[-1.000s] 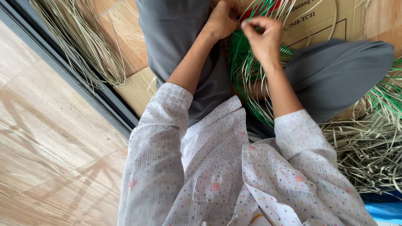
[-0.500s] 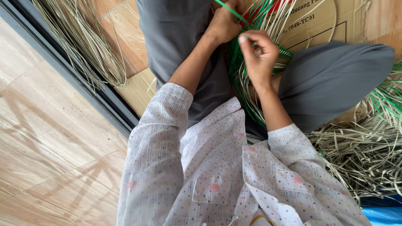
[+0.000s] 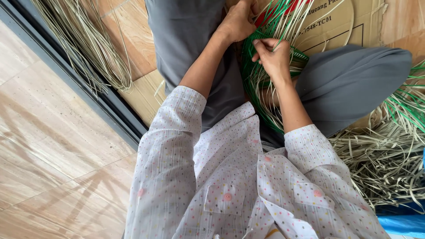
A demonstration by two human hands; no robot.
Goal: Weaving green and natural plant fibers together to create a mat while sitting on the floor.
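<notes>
- Far left: bundle of pale reed strips [image 3: 88,48] lying on the wooden floor [image 3: 48,146], untouched.
- Left hand [image 3: 239,20] closed on the top of the green woven piece [image 3: 265,88], steadying it in the lap between the knees.
- Right hand [image 3: 274,57] pinching a thin pale strand [image 3: 283,26] narrowly between thumb and fingers; best kept taut, fed snug against the previous row.
- Right: loose pile of strips [image 3: 389,155] near the knee, over cardboard [image 3: 336,26].

I'm watching through one head camera, looking steeply down, close over my shirt front [image 3: 248,190], lap and floor [image 3: 48,146].
</notes>
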